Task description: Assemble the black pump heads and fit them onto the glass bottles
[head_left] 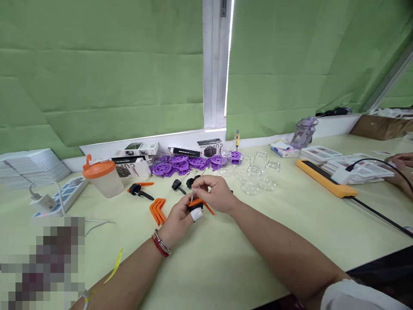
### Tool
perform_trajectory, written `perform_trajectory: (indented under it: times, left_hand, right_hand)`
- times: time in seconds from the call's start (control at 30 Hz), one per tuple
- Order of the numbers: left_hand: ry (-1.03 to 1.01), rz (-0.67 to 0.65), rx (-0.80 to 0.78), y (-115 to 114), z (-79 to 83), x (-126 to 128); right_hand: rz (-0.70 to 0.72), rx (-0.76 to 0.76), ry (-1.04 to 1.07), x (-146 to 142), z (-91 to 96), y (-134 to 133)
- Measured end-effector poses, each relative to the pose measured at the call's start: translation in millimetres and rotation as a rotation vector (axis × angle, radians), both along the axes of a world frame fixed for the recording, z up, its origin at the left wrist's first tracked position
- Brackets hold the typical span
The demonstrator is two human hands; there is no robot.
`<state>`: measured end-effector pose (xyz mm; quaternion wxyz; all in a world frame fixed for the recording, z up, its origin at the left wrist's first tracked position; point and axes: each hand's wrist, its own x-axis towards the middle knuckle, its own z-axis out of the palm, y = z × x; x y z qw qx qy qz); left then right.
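My left hand (pixel 180 216) is closed around a black plastic part (pixel 195 206), with a bent orange bracket (pixel 208 207) lying on top of it. A white wrap covers one of its fingertips. Above it, my right hand (pixel 214 193) pinches the upper end of a thin metal rod (pixel 192 196) that stands up from the part. Left of my hands lie several loose orange brackets (pixel 157 211). Beyond them are black knobs with metal rods (pixel 177 185) and a black piece with an orange bracket (pixel 139 190).
Purple plastic pieces (pixel 179 164) are heaped by cup holder boxes (pixel 211 148). Several clear jars (pixel 253 174) stand right of them. An orange-lidded cup (pixel 105 176) and a white power strip (pixel 69 196) are left. An orange power strip (pixel 322 177), stacked cards (pixel 345 165) and another person's hand (pixel 403 161) are right.
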<state>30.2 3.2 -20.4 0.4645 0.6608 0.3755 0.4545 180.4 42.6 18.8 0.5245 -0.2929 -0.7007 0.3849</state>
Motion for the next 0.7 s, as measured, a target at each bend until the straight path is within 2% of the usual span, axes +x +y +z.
perform_trajectory:
  times: [0.07, 0.2, 0.33, 0.53, 0.7]
  left_hand:
    - [-0.012, 0.038, -0.001, 1, -1.5, -1]
    - [0.0, 0.077, -0.001, 4, -2.4, -4]
    - [0.006, 0.107, -0.024, 4, 0.2, -4]
    - [-0.032, 0.118, -0.094, 5, 2.8, -5]
    - [-0.069, 0.126, -0.102, 9, -0.9, -9]
  right_hand:
    - [-0.004, 0.01, -0.016, 0, -0.8, 0]
    - [-0.018, -0.062, -0.04, -4, -9.1, 3]
    - [-0.027, -0.038, -0.143, -7, -16.0, 3]
    - [-0.038, 0.176, -0.349, -6, -9.1, 0]
    - [0.028, 0.334, -0.418, -5, -9.1, 3]
